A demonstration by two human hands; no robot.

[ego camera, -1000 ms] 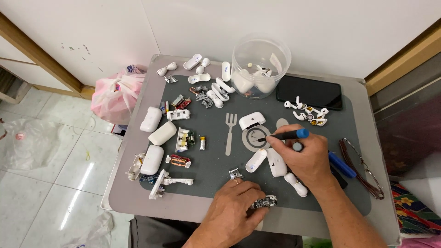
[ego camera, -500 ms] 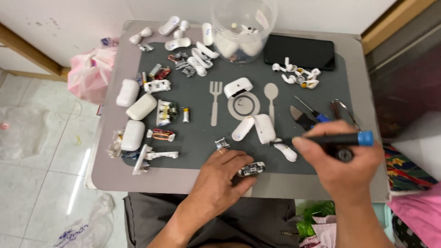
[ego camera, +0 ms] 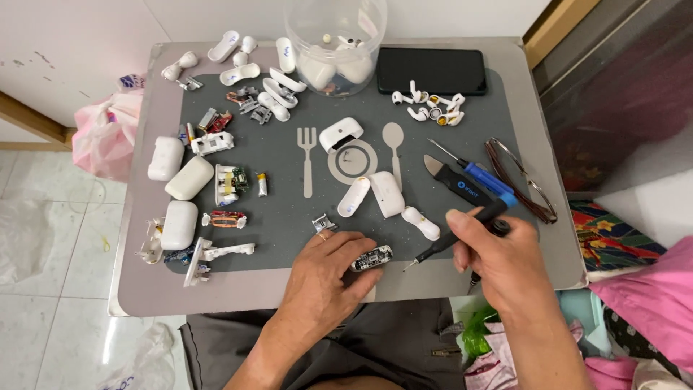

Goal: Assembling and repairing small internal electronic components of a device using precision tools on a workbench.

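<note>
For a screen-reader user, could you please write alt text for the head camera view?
Seen from above, a person's left hand pins a small circuit board to a grey mat while the right hand aims a thin black screwdriver at it. White earbud cases, loose parts and a clear plastic tub lie about.

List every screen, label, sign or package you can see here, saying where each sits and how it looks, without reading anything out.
Phone: flat at the mat's far edge, right of the clear tub; black rectangle, screen dark.
Pry tool: on the mat beyond the right hand; black handle with a small white printed label.
Place-setting sign: light grey fork, plate ring and spoon printed mid-mat, partly covered by white earbud cases.
Pink plastic bag: hanging left of the table, crumpled.
</note>
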